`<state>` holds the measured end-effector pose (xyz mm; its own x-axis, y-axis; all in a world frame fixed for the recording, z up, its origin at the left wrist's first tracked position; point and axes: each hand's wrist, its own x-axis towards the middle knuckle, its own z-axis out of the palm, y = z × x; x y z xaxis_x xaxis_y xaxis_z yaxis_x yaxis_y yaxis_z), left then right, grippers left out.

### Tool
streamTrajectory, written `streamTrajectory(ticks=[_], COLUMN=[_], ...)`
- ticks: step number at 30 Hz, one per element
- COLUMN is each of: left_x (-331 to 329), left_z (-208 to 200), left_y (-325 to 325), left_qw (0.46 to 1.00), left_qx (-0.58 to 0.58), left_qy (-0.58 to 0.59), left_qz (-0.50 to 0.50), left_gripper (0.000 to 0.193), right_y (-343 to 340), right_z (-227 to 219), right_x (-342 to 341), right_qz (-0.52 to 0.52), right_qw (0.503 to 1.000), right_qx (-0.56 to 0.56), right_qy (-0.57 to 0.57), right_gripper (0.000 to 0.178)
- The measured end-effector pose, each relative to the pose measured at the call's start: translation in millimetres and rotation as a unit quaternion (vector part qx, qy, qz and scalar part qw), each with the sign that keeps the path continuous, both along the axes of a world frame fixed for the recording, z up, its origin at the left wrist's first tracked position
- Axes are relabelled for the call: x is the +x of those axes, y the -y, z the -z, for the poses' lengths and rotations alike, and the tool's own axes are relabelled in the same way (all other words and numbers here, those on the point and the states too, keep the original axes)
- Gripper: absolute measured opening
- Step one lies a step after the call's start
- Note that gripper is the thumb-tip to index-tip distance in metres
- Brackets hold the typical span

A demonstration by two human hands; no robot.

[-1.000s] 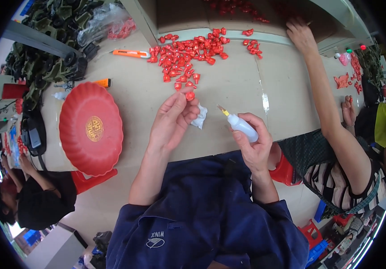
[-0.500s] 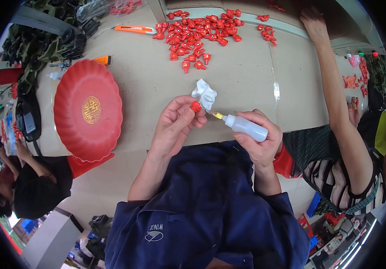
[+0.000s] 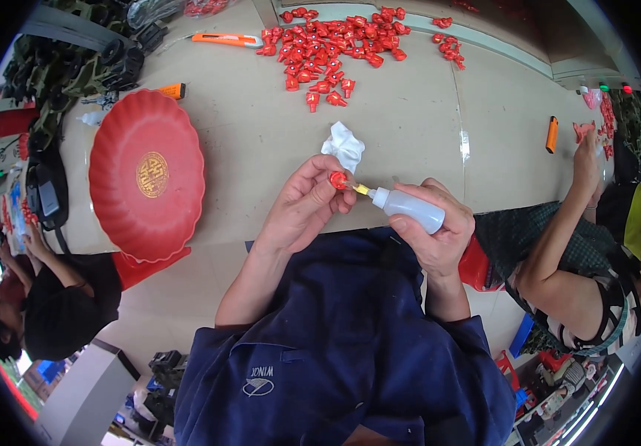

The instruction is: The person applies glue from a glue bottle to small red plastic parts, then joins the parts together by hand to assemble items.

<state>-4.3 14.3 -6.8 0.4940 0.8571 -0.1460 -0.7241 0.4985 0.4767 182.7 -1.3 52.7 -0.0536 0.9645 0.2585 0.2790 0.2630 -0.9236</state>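
Note:
Between thumb and fingertips, my left hand (image 3: 307, 202) pinches a small red plastic part (image 3: 338, 180), its round end turned toward the right. My right hand (image 3: 439, 230) is wrapped round a translucent squeeze bottle (image 3: 414, 210) with a yellow collar and a thin tip. The bottle lies nearly level, and its tip is at the red part, touching it or very close. Just beyond my left fingers a crumpled white tissue (image 3: 343, 147) rests on the table. Farther off, a pile of similar red parts (image 3: 328, 48) is spread out.
A red scalloped dish (image 3: 179, 149) stands at left. An orange utility knife (image 3: 225, 39) lies at the far left, and another orange-handled tool (image 3: 552, 134) at right. Co-workers sit on both sides; one's arm (image 3: 558, 223) is at the right table edge.
My left hand has turned the red part toward the bottle, and the tip has come up to it. The right co-worker's arm has drawn back from the far shelf, and an orange tool now shows there.

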Motion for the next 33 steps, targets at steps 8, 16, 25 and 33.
streamTrajectory(ticks=[8, 16, 25, 33], left_x=[-0.8, -0.4, -1.5, -1.3], left_z=[-2.2, -3.3, -2.3, -5.8], left_y=[0.5, 1.6, 0.3, -0.8], left_qw=[1.000, 1.000, 1.000, 1.000], left_qx=[-0.001, -0.007, 0.001, -0.003], left_qy=[0.000, -0.009, -0.011, -0.029], left_qz=[0.007, 0.008, 0.002, -0.010], left_gripper=[0.014, 0.015, 0.014, 0.014], right_y=[2.6, 3.7, 3.9, 3.0], right_z=[-0.1, 1.3, 2.2, -0.4], right_x=[-0.8, -1.3, 0.3, 3.0], right_qz=[0.003, 0.004, -0.007, 0.000], right_qw=[1.000, 1.000, 1.000, 1.000], right_qx=[-0.015, -0.018, -0.009, -0.012], right_qy=[0.002, 0.008, 0.005, 0.008], right_gripper=[0.033, 0.033, 0.032, 0.031])
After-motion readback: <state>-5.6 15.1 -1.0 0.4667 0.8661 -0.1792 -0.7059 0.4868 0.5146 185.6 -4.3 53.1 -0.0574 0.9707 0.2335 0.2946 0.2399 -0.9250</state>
